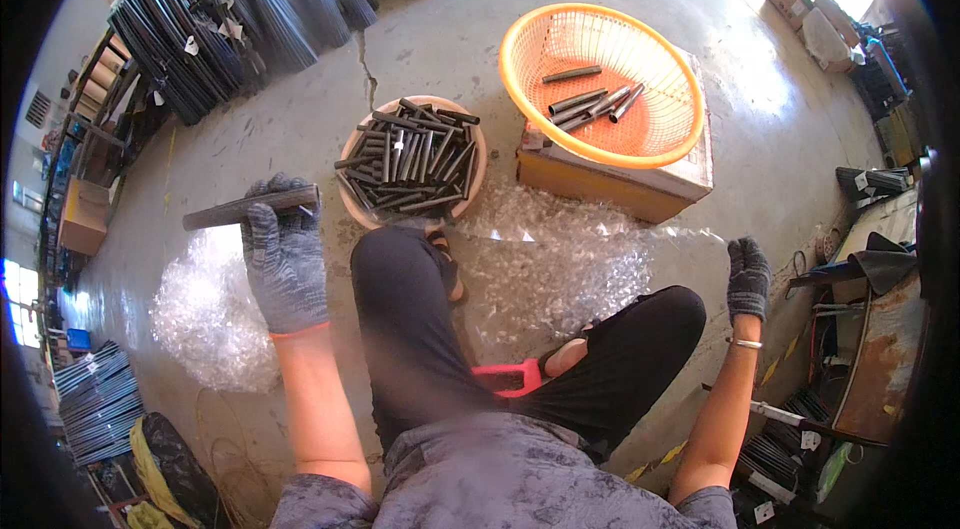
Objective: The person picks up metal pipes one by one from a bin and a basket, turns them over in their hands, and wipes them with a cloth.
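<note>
My left hand [287,264], in a grey knit glove, is closed around a dark tube [222,213], held level above the floor at the left. Out to the right, my gloved right hand [748,277] has its fingers pinched together. A thin strip of clear plastic film [690,232] runs toward its fingertips from the middle. Between my hands stands a round basin [484,164] heaped with short dark tubes [405,157]. Beyond it, an orange plastic basket [690,134] holds several more tubes [590,105].
The basket rests on a cardboard box [600,183]. Crumpled clear film lies in a pile [560,274] before me and another pile [205,314] at left. I sit low over a pink stool [515,377]. Bundled dark rods [185,44] stand far left; a worn table [880,359] is at right.
</note>
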Demonstrator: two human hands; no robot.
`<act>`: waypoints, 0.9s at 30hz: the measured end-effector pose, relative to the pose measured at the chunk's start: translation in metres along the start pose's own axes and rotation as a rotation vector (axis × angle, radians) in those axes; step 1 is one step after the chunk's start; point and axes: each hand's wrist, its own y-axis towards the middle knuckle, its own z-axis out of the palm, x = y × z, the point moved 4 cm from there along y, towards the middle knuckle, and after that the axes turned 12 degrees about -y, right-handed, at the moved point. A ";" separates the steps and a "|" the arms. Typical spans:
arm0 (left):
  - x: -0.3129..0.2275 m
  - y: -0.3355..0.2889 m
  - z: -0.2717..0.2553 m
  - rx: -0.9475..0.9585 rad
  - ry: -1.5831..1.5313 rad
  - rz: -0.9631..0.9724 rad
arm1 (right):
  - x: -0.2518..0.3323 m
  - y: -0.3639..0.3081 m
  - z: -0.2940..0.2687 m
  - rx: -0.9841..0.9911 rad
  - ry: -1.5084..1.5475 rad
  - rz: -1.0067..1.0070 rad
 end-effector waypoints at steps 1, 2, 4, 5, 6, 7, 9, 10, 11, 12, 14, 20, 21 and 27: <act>-0.002 -0.002 0.007 0.023 0.158 0.033 | -0.013 -0.003 0.007 0.039 -0.025 0.020; 0.008 -0.011 0.014 0.103 0.264 -0.075 | 0.012 0.001 0.000 0.157 0.150 0.121; 0.038 -0.032 0.020 0.146 0.357 -0.263 | 0.073 0.003 -0.009 0.299 0.562 0.215; 0.054 -0.043 0.030 0.185 0.357 -0.305 | 0.108 0.003 -0.015 0.339 0.801 0.217; 0.066 -0.054 0.040 0.182 0.341 -0.368 | 0.152 0.003 -0.030 0.384 1.025 0.205; 0.074 -0.059 0.042 0.220 0.409 -0.438 | 0.190 0.000 -0.040 0.435 1.306 0.227; 0.086 -0.066 0.039 0.315 0.462 -0.412 | 0.262 -0.008 -0.078 0.533 1.240 -0.143; 0.089 -0.069 0.044 0.312 0.457 -0.397 | 0.286 -0.013 -0.086 0.589 1.352 -0.246; 0.091 -0.071 0.051 0.311 0.452 -0.382 | 0.308 -0.016 -0.090 0.693 1.497 -0.303; 0.089 -0.071 0.058 0.312 0.450 -0.363 | 0.322 -0.019 -0.087 0.649 1.551 -0.332; 0.080 -0.066 0.062 0.300 0.424 -0.394 | 0.324 -0.030 -0.062 0.572 1.452 -0.322; 0.032 -0.038 0.020 0.102 0.209 -0.163 | 0.147 -0.010 0.013 0.511 1.361 0.181; 0.022 -0.034 0.013 0.020 0.143 -0.101 | 0.100 -0.001 0.023 0.390 1.333 0.252; 0.064 -0.056 0.035 0.108 0.184 -0.356 | 0.059 -0.004 -0.001 0.270 0.652 0.379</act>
